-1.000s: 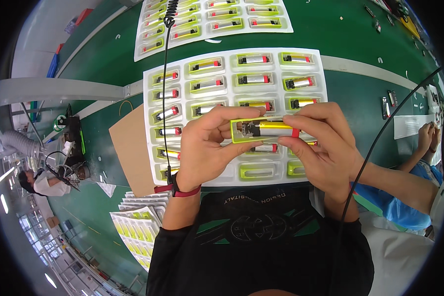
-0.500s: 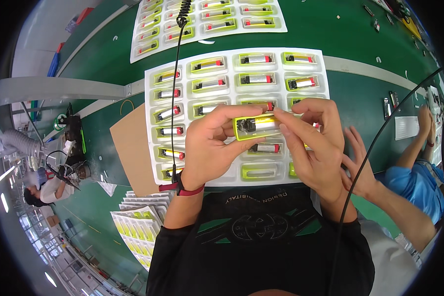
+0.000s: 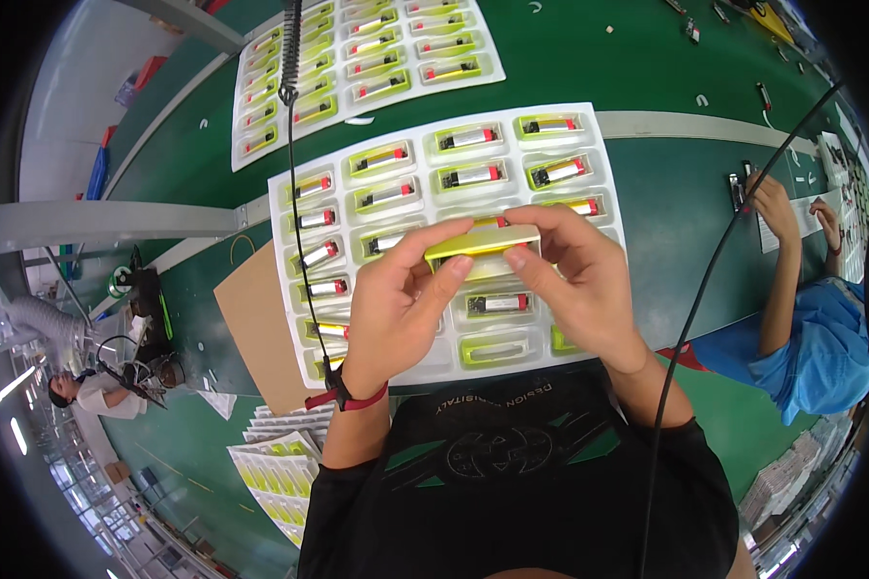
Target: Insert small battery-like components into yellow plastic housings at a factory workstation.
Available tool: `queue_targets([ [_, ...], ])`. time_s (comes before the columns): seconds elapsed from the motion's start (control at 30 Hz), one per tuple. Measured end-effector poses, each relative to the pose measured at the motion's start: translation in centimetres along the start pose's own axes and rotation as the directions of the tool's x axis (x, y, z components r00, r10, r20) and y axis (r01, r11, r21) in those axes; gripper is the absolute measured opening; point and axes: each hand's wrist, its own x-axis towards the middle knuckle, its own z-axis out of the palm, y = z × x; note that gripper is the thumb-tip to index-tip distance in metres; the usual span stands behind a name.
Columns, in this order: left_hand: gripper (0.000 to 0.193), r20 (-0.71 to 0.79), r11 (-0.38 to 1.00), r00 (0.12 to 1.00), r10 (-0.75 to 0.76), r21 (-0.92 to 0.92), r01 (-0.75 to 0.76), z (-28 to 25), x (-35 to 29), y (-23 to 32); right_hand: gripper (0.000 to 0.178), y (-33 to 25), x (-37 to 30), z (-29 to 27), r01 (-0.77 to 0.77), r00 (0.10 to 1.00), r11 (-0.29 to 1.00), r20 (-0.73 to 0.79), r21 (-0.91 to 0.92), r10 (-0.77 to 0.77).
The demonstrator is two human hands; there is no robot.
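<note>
A yellow-green rectangular plastic case (image 3: 483,243) is held level between both hands, above the middle of a white moulded tray (image 3: 442,357). Its long side wall faces up, so most of its inside is hidden. My left hand (image 3: 401,304) grips the left end with thumb and fingers, and my right hand (image 3: 581,282) pinches the right end. Below them in the tray, several such cases hold silver cylindrical battery cells (image 3: 497,304) with black and red ends. One case (image 3: 494,348) at the near edge shows no cell.
Beyond lies a second filled tray (image 3: 420,94). A black cord (image 3: 294,164) hangs across the left side. Brown cardboard (image 3: 256,309) lies at left, with stacked trays (image 3: 278,468) below it. A person in blue (image 3: 811,338) works at the right of the green table.
The case has been turned from showing the cell inside to showing its side wall. My right hand has closed round its right end. Another person's hand beside mine has left the view.
</note>
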Motion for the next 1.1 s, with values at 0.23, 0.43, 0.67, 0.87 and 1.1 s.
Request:
queue_targets([
  [0.23, 0.023, -0.028, 0.991, 0.998, 0.050, 0.122, -0.046, 0.2, -0.1, -0.3, 0.018, -0.4, 0.4, -1.0, -0.249, 0.934, 0.956, 0.220, -0.157, 0.280],
  [0.43, 0.019, -0.061, 0.936, 0.990, 0.129, 0.338, -0.101, 1.4, 0.2, -1.0, 0.022, 0.3, 1.5, -2.0, 0.180, 0.960, 0.871, 0.275, -0.457, -0.054],
  [0.67, 0.025, 0.143, 0.932, 0.986, 0.086, 0.338, -0.131, 0.4, 0.0, 0.1, 0.024, -1.4, 0.9, -3.0, 0.418, 0.873, 0.735, 0.460, -0.534, -0.162],
  [0.87, 0.032, 0.053, 0.741, 0.891, 0.451, 0.535, -0.406, 1.3, 0.2, -1.3, 0.033, -0.1, 0.1, -1.8, 0.487, 0.873, 0.619, 0.316, -0.617, -0.372],
  [1.1, 0.044, -0.086, 0.747, 0.781, 0.619, 0.374, -0.550, 1.1, -0.7, -1.3, 0.050, -4.7, -1.1, -0.9, 0.813, 0.570, 0.413, 0.411, -0.411, -0.712],
])
